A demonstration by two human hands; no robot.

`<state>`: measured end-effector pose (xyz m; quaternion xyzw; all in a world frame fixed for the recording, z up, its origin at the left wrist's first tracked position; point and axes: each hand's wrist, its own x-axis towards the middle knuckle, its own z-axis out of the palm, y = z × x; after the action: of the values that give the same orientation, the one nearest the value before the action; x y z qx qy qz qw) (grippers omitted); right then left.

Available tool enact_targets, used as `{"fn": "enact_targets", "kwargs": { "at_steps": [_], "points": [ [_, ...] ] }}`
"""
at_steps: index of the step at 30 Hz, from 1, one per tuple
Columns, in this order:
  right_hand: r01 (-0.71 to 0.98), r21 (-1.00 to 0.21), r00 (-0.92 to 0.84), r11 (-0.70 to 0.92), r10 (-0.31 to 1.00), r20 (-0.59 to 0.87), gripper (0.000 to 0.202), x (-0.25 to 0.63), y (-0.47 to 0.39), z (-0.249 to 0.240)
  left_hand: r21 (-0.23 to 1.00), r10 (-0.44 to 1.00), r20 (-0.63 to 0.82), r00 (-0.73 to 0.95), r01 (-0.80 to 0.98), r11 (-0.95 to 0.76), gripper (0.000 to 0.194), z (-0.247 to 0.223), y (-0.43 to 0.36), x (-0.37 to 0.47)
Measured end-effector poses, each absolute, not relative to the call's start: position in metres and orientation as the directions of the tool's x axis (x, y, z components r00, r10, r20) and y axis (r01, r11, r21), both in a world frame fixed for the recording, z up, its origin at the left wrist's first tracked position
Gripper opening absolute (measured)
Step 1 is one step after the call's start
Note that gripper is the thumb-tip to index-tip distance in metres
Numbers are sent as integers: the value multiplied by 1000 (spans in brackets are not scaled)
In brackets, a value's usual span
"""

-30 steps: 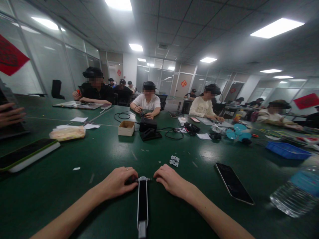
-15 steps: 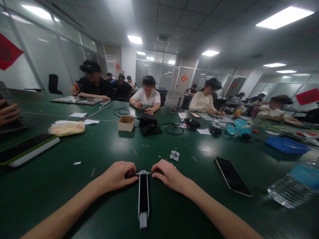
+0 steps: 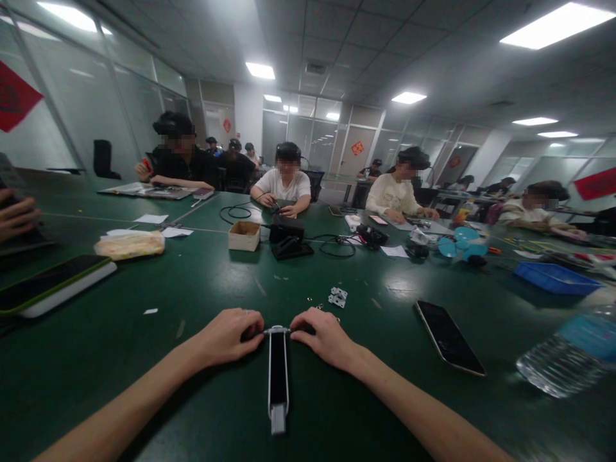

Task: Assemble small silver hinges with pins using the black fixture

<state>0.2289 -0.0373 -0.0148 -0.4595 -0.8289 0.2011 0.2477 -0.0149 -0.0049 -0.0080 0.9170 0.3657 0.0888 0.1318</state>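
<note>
Here, the strip's far end (image 3: 278, 330) lies between fingers (image 3: 257, 318).

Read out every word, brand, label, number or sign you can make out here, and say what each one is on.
Nothing is legible enough to quote.
Red sign, far left: dark marks, too blurred.
Door sign, centre back: too small and blurred.
Red banner, far right: no readable marks.
Bottle label: too blurred.
Phone, right: dark screen, no text visible.

Water bottle (image 3: 572, 350) cut off at right edge, co-worker's hand (image 3: 18, 217) cropped at left, fingertip contacts unclear
</note>
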Motion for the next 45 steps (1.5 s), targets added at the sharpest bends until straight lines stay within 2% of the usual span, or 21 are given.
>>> {"fn": "enact_targets", "kwargs": {
  "at_steps": [8, 16, 27, 45],
  "points": [
    [620, -618, -405, 484, 872, 276, 13, 225, -37, -25, 296, 672, 89, 735, 625, -722, 20, -12, -3, -14],
    [619, -601, -425, 505, 859, 285, 20, 225, -38, -22, 296, 678, 90, 729, 631, -717, 19, -12, -3, -15],
    [651, -561, -434, 511, 857, 278, 11, 226, -37, -20, 295, 675, 100, 731, 626, -722, 19, -12, -3, -15],
    [659, -499, -450, 563, 827, 338, 10, 228, -35, -25, 292, 676, 102, 730, 627, -722, 19, -13, -3, -15]
  ]
}}
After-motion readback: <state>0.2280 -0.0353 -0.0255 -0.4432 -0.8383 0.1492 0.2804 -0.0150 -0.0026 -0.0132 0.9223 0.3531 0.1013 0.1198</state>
